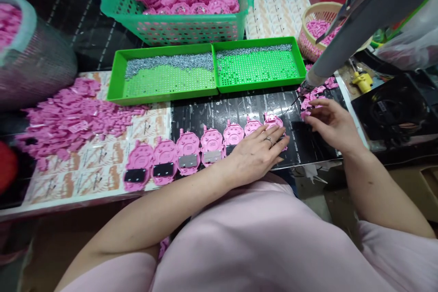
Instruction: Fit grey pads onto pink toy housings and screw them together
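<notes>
A row of several pink plastic housings [188, 148] runs along the table's front edge, some with a black or grey plate across the lower part. My left hand [251, 155], wearing a ring, lies flat over the right end of this row, its fingers stretched out on the last housings and partly covering them. To its right, my right hand [333, 123] has curled fingers, thumb and fingertips closed at a small pink plastic part [305, 114]. More loose pink parts [313, 96] lie just beyond those fingertips. A powered screwdriver [328, 50] slants down, its bit between both hands.
Two green trays [164, 93] of small screws stand behind the row. Behind them is a green basket [181, 23] of pink assemblies. Pink parts [75, 118] are heaped at left beside a large basket [44, 64]. A beige basket [308, 41] and a black fan-like device [393, 105] are at right.
</notes>
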The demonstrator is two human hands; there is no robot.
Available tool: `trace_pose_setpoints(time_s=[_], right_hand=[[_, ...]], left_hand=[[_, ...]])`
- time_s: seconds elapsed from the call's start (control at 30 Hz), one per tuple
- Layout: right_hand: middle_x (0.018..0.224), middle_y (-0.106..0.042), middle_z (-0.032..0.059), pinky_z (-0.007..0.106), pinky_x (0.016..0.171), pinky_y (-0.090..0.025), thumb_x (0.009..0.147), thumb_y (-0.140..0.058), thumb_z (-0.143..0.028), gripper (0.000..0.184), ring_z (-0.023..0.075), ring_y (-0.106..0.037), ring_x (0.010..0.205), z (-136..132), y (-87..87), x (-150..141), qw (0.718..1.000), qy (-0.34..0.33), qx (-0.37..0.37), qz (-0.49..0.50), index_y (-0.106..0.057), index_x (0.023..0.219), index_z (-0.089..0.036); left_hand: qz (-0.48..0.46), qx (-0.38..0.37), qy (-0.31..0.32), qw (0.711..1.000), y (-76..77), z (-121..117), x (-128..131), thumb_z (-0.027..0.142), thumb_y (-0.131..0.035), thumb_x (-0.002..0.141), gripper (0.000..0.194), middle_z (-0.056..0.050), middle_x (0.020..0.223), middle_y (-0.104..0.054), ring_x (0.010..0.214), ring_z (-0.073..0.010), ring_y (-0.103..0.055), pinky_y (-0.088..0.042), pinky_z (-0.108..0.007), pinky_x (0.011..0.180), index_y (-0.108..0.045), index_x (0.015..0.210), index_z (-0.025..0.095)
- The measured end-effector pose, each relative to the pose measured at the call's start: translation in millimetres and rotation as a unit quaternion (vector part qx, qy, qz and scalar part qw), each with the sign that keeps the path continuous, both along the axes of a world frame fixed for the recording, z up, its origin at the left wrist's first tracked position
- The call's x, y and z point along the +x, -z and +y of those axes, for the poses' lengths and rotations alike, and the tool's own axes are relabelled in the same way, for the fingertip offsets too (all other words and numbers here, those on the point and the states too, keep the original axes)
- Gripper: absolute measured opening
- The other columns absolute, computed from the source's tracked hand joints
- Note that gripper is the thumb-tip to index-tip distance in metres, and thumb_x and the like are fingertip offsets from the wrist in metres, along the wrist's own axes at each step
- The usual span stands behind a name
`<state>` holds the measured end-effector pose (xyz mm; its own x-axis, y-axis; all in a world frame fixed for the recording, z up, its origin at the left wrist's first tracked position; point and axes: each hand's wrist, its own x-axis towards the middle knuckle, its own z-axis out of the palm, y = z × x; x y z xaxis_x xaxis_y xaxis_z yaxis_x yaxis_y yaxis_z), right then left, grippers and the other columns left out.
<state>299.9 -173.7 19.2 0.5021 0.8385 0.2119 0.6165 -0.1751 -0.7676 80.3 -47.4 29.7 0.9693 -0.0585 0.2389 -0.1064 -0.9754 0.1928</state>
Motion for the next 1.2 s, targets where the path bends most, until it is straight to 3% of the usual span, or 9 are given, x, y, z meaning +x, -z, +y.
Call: trace_pose_setpoints(time_s=[0.1, 0.2, 0.33, 0.5, 0.67, 0.83, 0.97, 1.07, 1.2], right_hand=[[0.093, -0.074, 0.0034, 0.030, 0.064, -0.057, 0.082, -0.066, -0.038, 0.037, 0.0170, -0.069, 0.077, -3, 4.3, -15, 0.994, -0.011, -0.012, 0.110, -0.065, 0.116, -0.024], [0.091, -0.074, 0.0034, 0.035, 0.078, -0.058, 0.077, -0.072, -0.040, 0.033, 0.0186, -0.070, 0.082, -6, 6.0, -19, 0.993, 0.024, -0.029, 0.112, -0.071, 0.106, -0.024], [0.089, -0.074, 0.0031, 0.034, 0.079, -0.057, 0.074, -0.075, -0.041, 0.035, 0.0185, -0.070, 0.081, -8, 4.5, -11, 0.991, 0.012, -0.030, 0.127, -0.069, 0.102, -0.021], [0.091, -0.073, 0.0029, 0.035, 0.074, -0.053, 0.080, -0.069, -0.043, 0.023, 0.0196, -0.067, 0.081, -12, 3.1, -6, 0.993, 0.009, -0.097, -0.067, -0.070, 0.093, -0.024], [0.098, -0.070, 0.0072, 0.040, 0.081, -0.051, 0.087, -0.062, -0.039, 0.022, 0.0243, -0.063, 0.094, -22, -2.5, -5, 0.956, -0.002, -0.089, -0.279, -0.071, 0.099, -0.022], [0.112, -0.071, 0.0063, 0.045, 0.091, -0.050, 0.090, -0.058, -0.025, 0.021, 0.0230, -0.063, 0.101, -22, -3.7, -2, 0.943, -0.120, -0.072, -0.302, -0.069, 0.107, -0.024], [0.097, -0.074, 0.0050, 0.040, 0.080, -0.054, 0.089, -0.061, -0.024, 0.013, 0.0215, -0.067, 0.088, -18, -3.4, -6, 0.946, -0.096, -0.058, -0.304, -0.072, 0.095, -0.022], [0.098, -0.073, 0.0041, 0.037, 0.081, -0.054, 0.087, -0.064, -0.022, 0.015, 0.0198, -0.068, 0.088, -6, -10.7, -22, 0.961, -0.066, -0.013, -0.268, -0.071, 0.099, -0.024], [0.100, -0.073, 0.0029, 0.034, 0.082, -0.054, 0.088, -0.062, -0.021, 0.016, 0.0176, -0.068, 0.090, 29, -16.4, -55, 0.965, -0.141, 0.032, -0.221, -0.071, 0.100, -0.025]], left_hand=[[-0.003, 0.020, -0.011, 1.000, -4.1, 3, -12, 0.026, -0.051, 0.096, 0.037, -0.019, 0.139, -0.053, 0.131, -0.0283, -0.050, -0.040, -0.047, 0.110, -0.054, 0.129, 0.008], [-0.007, 0.034, -0.028, 0.999, -4.4, 10, -26, 0.024, -0.049, 0.097, 0.032, -0.017, 0.134, -0.058, 0.126, -0.0274, -0.055, -0.042, -0.048, 0.108, -0.059, 0.123, 0.009], [-0.019, 0.038, -0.052, 0.998, -2.6, 18, -44, 0.025, -0.049, 0.097, 0.029, -0.017, 0.128, -0.062, 0.121, -0.0270, -0.059, -0.044, -0.050, 0.106, -0.062, 0.119, 0.011], [-0.014, 0.037, -0.070, 0.997, 4.3, 17, -58, 0.023, -0.050, 0.096, 0.029, -0.015, 0.128, -0.062, 0.121, -0.0288, -0.059, -0.046, -0.050, 0.104, -0.062, 0.120, 0.011], [-0.019, 0.028, -0.070, 0.997, 10.4, 10, -60, 0.025, -0.053, 0.095, 0.037, -0.015, 0.132, -0.060, 0.125, -0.0288, -0.056, -0.045, -0.049, 0.105, -0.056, 0.129, 0.010], [-0.021, 0.018, -0.073, 0.997, 14.2, 8, -54, 0.026, -0.054, 0.095, 0.041, -0.016, 0.135, -0.058, 0.128, -0.0270, -0.053, -0.040, -0.048, 0.109, -0.052, 0.133, 0.009], [-0.044, 0.047, -0.064, 0.996, 22.3, 6, -49, 0.019, -0.049, 0.097, 0.034, -0.015, 0.134, -0.059, 0.126, -0.0242, -0.056, -0.041, -0.045, 0.109, -0.056, 0.128, 0.009], [-0.058, 0.063, -0.057, 0.995, 25.0, 6, -49, 0.013, -0.046, 0.097, 0.032, -0.014, 0.132, -0.060, 0.125, -0.0236, -0.057, -0.043, -0.043, 0.108, -0.058, 0.126, 0.007], [-0.052, 0.081, -0.065, 0.993, 23.3, 6, -49, 0.013, -0.040, 0.098, 0.034, -0.014, 0.132, -0.061, 0.124, -0.0226, -0.057, -0.043, -0.041, 0.108, -0.058, 0.126, 0.007]])
